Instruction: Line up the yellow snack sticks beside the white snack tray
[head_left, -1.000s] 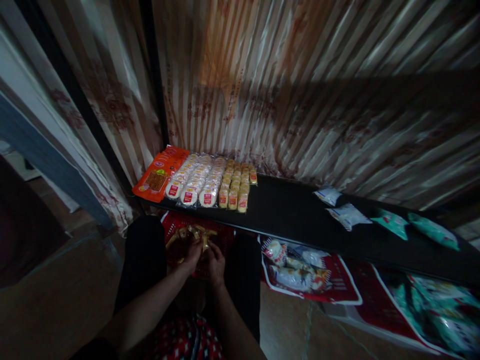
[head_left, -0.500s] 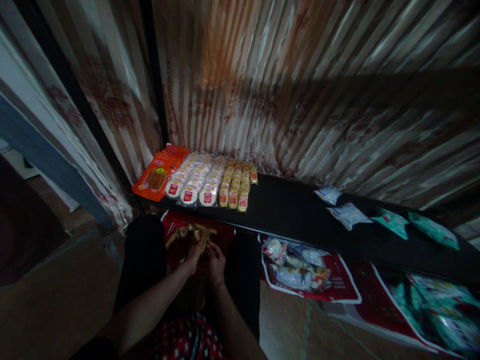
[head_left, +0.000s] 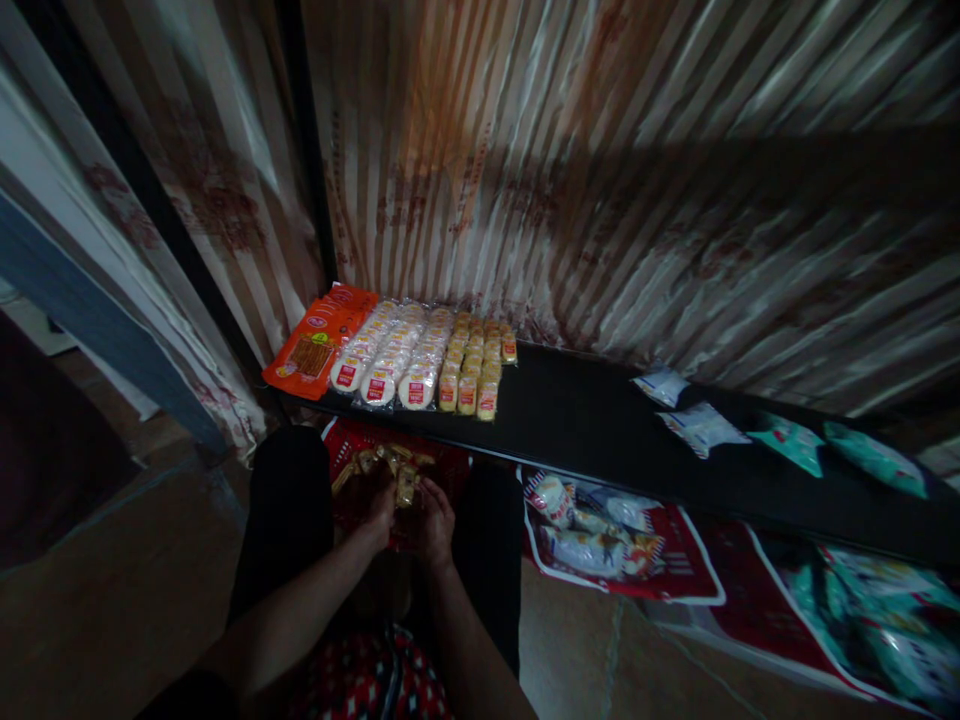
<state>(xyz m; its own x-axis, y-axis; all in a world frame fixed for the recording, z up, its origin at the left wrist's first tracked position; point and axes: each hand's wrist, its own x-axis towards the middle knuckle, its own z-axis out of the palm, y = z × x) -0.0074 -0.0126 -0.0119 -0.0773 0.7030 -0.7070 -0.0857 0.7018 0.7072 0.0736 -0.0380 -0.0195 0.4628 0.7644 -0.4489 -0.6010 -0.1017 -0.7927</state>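
Observation:
Low between my knees, my left hand (head_left: 381,510) and my right hand (head_left: 433,520) are close together over a red basket (head_left: 450,470). Both have their fingers curled on small gold-wrapped snack packets (head_left: 405,484) that lie in the basket. More of these packets (head_left: 360,463) spread to the left in it. On the black shelf (head_left: 577,420) just above and behind the basket stand neat rows: an orange packet (head_left: 315,345), white round snack packs (head_left: 390,355) and small yellow packs (head_left: 472,365).
White packets (head_left: 694,425) and green packets (head_left: 825,445) lie loose on the shelf's right part. Under the shelf a red-and-white bag (head_left: 660,565) holds wrapped snacks, with green bags (head_left: 877,620) further right. A striped curtain (head_left: 600,180) hangs behind. Bare floor lies left.
My hands have stayed over the basket, shifting slightly among the gold packets. The view has tilted a little.

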